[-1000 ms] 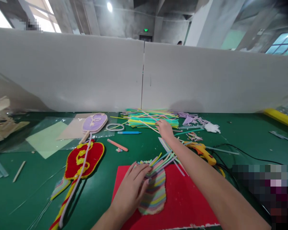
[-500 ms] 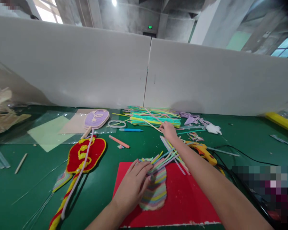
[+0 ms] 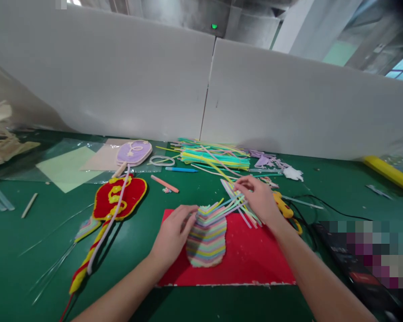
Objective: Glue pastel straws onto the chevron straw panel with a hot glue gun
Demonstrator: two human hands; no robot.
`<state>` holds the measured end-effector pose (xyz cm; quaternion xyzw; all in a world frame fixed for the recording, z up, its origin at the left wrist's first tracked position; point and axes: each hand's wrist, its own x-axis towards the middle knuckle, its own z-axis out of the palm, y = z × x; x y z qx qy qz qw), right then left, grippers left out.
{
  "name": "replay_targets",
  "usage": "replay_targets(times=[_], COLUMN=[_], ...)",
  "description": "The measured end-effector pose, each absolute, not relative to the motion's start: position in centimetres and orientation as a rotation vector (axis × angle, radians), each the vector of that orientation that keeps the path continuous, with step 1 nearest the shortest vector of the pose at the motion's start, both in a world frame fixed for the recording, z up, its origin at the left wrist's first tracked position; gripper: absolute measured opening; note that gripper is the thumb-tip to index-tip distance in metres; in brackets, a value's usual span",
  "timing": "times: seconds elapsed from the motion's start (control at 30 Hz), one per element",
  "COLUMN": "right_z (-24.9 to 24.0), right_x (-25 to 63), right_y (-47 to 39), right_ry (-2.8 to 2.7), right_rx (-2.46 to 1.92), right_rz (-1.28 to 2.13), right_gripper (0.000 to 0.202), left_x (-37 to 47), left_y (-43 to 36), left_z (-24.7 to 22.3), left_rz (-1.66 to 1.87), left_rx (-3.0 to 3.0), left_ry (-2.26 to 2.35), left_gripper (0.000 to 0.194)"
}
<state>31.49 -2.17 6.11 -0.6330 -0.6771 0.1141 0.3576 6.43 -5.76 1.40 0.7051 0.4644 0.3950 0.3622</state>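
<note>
A piece of striped pastel chenille stems (image 3: 206, 243), shaped like a fan leaf, lies on a red sheet (image 3: 255, 261). My left hand (image 3: 174, 235) rests at its upper left edge, fingers loosely curved and thumb apart. Loose stem ends (image 3: 233, 205) fan out from the piece's top right. Above them, my right hand (image 3: 258, 197) pinches a yellow chenille stem (image 3: 218, 170) that slants back toward the pile. Its fingertips partly hide the near end. The bundle of coloured chenille stems (image 3: 218, 158) lies behind, green, yellow and pink.
To the left lie a red-and-yellow fan (image 3: 121, 201) and a purple fan (image 3: 134, 152). An orange pen (image 3: 164, 183) and a blue pen (image 3: 181, 169) lie in the middle. At right are a yellow glue gun (image 3: 282, 205), its black cord and purple scraps (image 3: 263, 161). A white partition (image 3: 121, 80) stands behind.
My right hand has drawn back from the pile toward the striped piece, with a yellow stem now at its fingers. My left hand has shifted to the piece's left edge, uncovering more stripes.
</note>
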Motion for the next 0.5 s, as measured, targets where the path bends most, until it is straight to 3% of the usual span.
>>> replay_targets(times=[0.27, 0.5], right_z=[4.5, 3.3], right_x=[30.0, 30.3], right_y=[-9.5, -9.2], right_ry=[-1.881, -1.852], right_rx=[-1.491, -1.506], right_rz=[0.758, 0.666], right_gripper=[0.010, 0.013], left_x=[6.3, 6.5], left_y=[-4.9, -5.0], left_z=[1.6, 1.8], left_rz=[0.984, 0.983], left_rx=[1.294, 1.044], left_ry=[1.134, 0.993], left_gripper=[0.031, 0.035])
